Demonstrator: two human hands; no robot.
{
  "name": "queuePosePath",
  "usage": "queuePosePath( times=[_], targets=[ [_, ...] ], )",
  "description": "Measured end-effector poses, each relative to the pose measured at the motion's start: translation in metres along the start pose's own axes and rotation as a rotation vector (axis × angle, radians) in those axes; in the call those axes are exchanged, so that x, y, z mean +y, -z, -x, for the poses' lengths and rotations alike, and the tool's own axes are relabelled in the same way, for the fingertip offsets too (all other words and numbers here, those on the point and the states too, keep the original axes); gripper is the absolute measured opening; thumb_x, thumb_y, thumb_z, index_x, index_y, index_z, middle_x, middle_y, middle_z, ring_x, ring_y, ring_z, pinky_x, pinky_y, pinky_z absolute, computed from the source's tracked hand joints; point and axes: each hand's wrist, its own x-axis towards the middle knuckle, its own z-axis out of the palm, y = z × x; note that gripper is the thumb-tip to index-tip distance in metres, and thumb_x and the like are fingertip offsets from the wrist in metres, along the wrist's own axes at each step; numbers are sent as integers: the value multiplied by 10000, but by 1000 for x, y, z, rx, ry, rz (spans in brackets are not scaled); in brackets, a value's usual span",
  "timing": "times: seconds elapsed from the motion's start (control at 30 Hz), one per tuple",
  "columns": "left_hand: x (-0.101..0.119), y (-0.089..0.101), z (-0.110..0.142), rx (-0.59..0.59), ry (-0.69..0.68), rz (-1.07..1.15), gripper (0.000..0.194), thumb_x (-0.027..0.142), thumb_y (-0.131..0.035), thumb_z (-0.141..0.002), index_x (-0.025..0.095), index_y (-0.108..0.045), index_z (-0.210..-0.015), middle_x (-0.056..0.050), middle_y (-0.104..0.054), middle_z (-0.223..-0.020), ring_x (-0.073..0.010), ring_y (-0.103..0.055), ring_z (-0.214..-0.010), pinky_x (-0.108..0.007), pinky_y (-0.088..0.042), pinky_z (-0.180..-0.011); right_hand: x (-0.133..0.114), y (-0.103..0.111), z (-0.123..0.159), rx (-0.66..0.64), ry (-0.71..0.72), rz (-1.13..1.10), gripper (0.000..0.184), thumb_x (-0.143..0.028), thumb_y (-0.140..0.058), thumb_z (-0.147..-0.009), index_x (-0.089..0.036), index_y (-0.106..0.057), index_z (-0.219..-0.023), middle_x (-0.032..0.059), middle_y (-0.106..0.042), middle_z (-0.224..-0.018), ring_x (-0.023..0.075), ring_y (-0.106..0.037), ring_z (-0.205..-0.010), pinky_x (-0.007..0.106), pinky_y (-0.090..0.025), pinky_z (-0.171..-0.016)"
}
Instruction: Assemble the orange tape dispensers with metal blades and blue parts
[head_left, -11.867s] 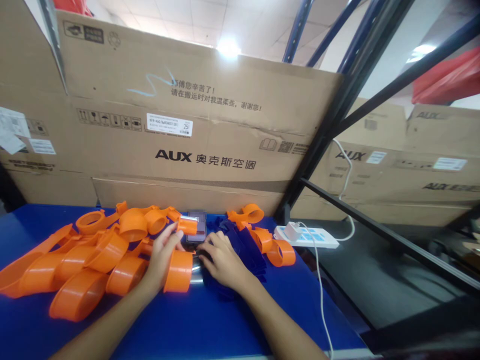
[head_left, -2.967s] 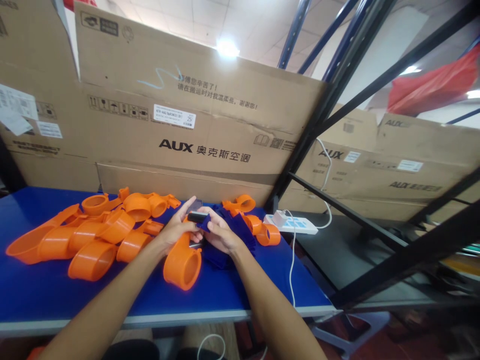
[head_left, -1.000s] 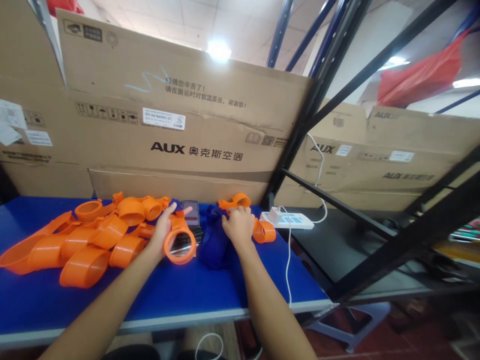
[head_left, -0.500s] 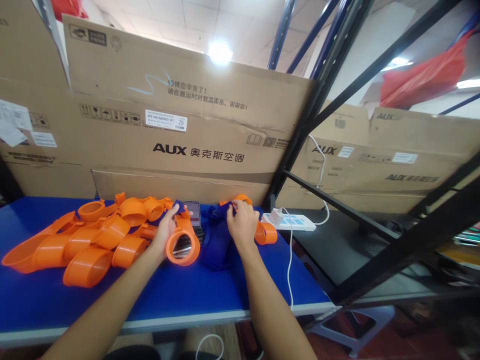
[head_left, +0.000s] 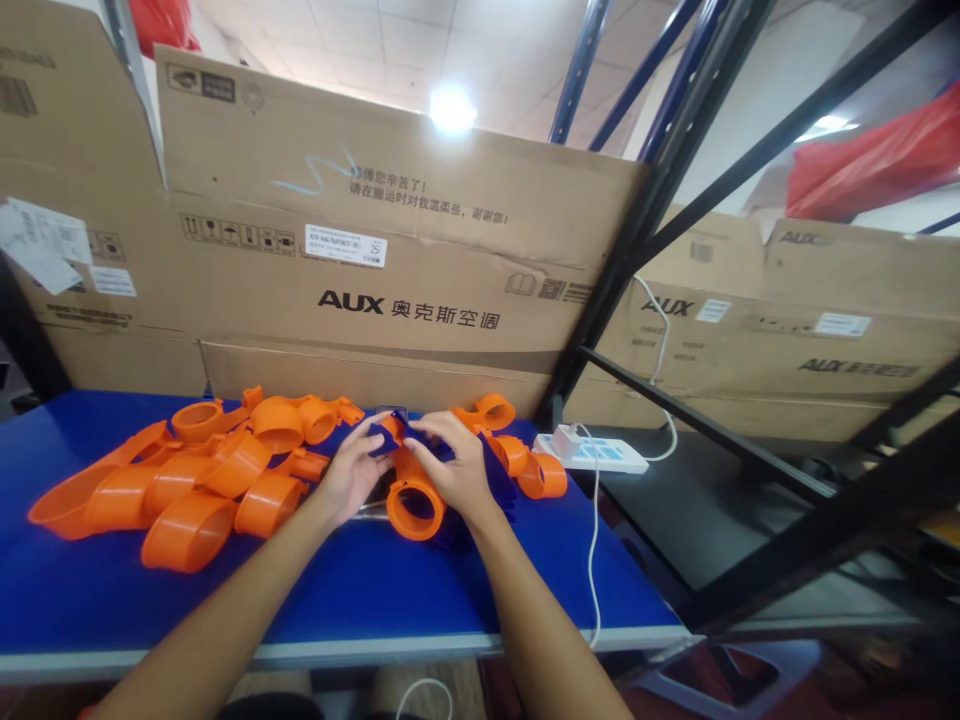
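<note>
Between my hands is an orange plastic part with a round ring [head_left: 415, 510] at its lower end, held upright in front of me. Its top end meets a dark blue piece [head_left: 381, 436], which my left hand [head_left: 354, 478] grips from the left with curled fingers. My right hand [head_left: 459, 465] closes on the same top end from the right, thumb and fingers pinched together. Part of that end is hidden by my fingers. Behind my right hand lies a heap of dark blue pieces [head_left: 496, 475], largely covered.
Many orange ringed parts [head_left: 187, 530] are piled on the left of the blue table [head_left: 330, 590]. More orange parts [head_left: 544, 475] lie at the right, beside a white power strip [head_left: 611, 455] with a cable. Cardboard boxes [head_left: 420, 260] and a black rack post [head_left: 600, 290] stand behind.
My right hand has left the dark blue heap and come left to the top of the orange part. The part, in my left hand, has moved right towards it. The view shifted slightly.
</note>
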Motion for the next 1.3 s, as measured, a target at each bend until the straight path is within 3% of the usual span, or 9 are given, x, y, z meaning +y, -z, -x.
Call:
queuePosePath(
  times=[0.1,0.27,0.37,0.57,0.77,0.97,1.3],
  targets=[
    [1,1,0,5,-28,9,419,215,-751,-774,208,-699,-1190,-91,-751,-1228,-273,-692,-1152,-408,-545,-992,-3,1,-1,-101,-32,-72,222,-335,-744,-921,-329,-796,-1137,73,-710,-1203,268,-670,-1137,468,-528,-1029],
    [2,1,1,3,-60,16,394,211,-757,-778,210,-708,-1169,-76,-749,-1223,-245,-692,-1134,-389,-525,-1021,-6,6,-2,-258,-28,-109,352,-330,-656,-989,-379,-704,-1335,52,-546,-1527,281,-511,-1418,519,-407,-1190],
    [3,1,2,8,-89,15,441,225,-765,-784,229,-692,-1219,-76,-742,-1231,-255,-684,-1157,-413,-520,-1034,-5,9,-3,-247,-33,-121,347,-332,-618,-1011,-374,-695,-1346,49,-554,-1525,276,-519,-1415,526,-400,-1197],
    [6,3,-1,30,-169,13,452,282,-787,-824,263,-676,-1261,-67,-736,-1206,-253,-646,-1233,-421,-479,-1093,2,16,-4,-57,-67,-89,399,-337,-725,-936,-312,-693,-1333,96,-624,-1434,283,-564,-1360,511,-420,-1180],
    [3,5,-3,61,-192,-30,519,267,-832,-804,256,-672,-1298,-87,-691,-1303,-272,-649,-1226,-428,-515,-1058,1,20,-5,-90,-61,-96,290,-336,-772,-894,-293,-760,-1181,101,-673,-1346,286,-632,-1261,509,-480,-1112],
    [0,5,-3,81,-198,-61,595,237,-861,-766,256,-664,-1327,-94,-663,-1344,-273,-648,-1232,-398,-543,-1035,-1,22,-5,-113,-43,-67,284,-344,-765,-896,-311,-771,-1179,90,-679,-1337,287,-635,-1253,516,-483,-1100],
    [1,5,-2,88,-198,-65,526,213,-855,-767,237,-689,-1266,-98,-657,-1357,-284,-623,-1269,-411,-537,-1054,1,20,-4,-131,-41,-56,276,-325,-748,-909,-305,-766,-1183,87,-676,-1333,280,-642,-1238,489,-489,-1090]
  ],
)
